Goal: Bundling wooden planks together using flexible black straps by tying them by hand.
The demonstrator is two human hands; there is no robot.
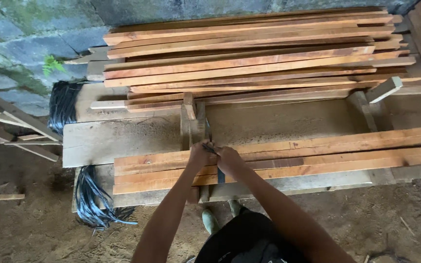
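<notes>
Both hands are meeting over the near wooden slats (288, 160) on the workbench (123, 139). The left hand (200, 153) and right hand (228, 158) are gripping a dark strap (219, 168) around them. A bigger slat pile (249, 53) is lying behind.

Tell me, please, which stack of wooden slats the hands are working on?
The small near stack, under both hands; the large stack lies untouched by the wall.
</notes>
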